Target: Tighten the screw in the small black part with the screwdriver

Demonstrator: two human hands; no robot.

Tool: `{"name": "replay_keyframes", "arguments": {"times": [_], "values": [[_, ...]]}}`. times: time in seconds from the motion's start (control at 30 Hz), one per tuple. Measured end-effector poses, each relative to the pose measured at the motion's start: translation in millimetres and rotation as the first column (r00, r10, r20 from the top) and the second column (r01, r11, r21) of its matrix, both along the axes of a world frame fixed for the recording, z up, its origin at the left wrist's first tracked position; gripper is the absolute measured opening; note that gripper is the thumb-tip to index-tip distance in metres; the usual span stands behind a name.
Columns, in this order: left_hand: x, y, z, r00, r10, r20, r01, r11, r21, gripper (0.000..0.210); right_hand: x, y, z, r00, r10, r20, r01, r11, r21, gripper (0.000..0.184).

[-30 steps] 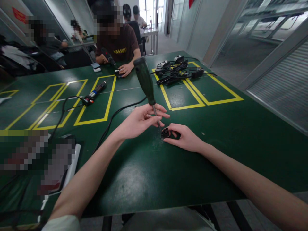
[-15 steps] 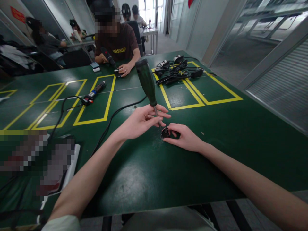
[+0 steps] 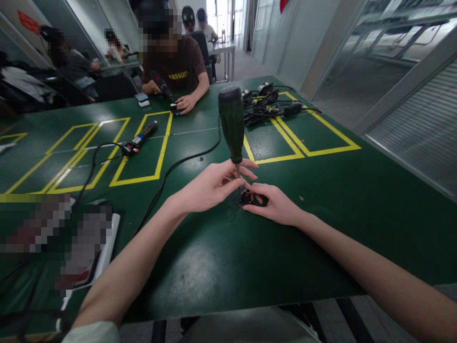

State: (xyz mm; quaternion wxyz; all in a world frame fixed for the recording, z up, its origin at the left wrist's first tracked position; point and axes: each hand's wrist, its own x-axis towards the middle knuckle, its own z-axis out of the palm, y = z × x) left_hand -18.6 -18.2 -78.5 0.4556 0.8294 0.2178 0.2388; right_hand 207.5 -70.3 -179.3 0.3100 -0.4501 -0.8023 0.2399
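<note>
My left hand (image 3: 217, 186) is closed round the thin shaft of a screwdriver (image 3: 232, 128), the thumb and fingers just below the handle. The screwdriver has a thick dark green handle and stands nearly upright. Its tip meets the edge of a small round black part (image 3: 246, 196) with a short tube on top; exact contact is hard to see. My right hand (image 3: 273, 202) pinches that part from the right, thumb in front and fingers behind, and keeps it on the green table (image 3: 228, 286).
A tangle of black cables (image 3: 267, 105) lies at the back right. An electric screwdriver (image 3: 141, 138) with a black cord lies at the left. Pixelated items (image 3: 87, 243) with white edges sit near left. Across the table a co-worker (image 3: 174, 66) handles a tool.
The screwdriver's handle has swung to the right, from leaning left to nearly upright. My left hand has shifted slightly right and down with it. My right hand stays on the black part.
</note>
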Motion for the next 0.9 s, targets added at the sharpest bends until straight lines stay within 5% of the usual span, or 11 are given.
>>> {"name": "replay_keyframes", "arguments": {"times": [0.53,0.73,0.9], "values": [[3.7,-0.9,-9.4,0.986,0.164,0.012,-0.160,0.939,0.304,0.015,-1.6,-0.2,0.0,1.000,-0.019,0.001,0.019,1.000,-0.011,0.024],[-0.3,-1.5,0.0,0.995,0.104,-0.010,-0.104,0.993,-0.060,0.017,-1.7,0.1,2.2,1.000,-0.013,0.011,0.013,1.000,-0.022,0.023],[-8.3,2.9,6.9,0.999,0.010,-0.033,-0.015,0.989,-0.149,0.025,-2.5,-0.1,4.1,1.000,-0.008,0.005,0.008,1.000,-0.021,0.023]]}}
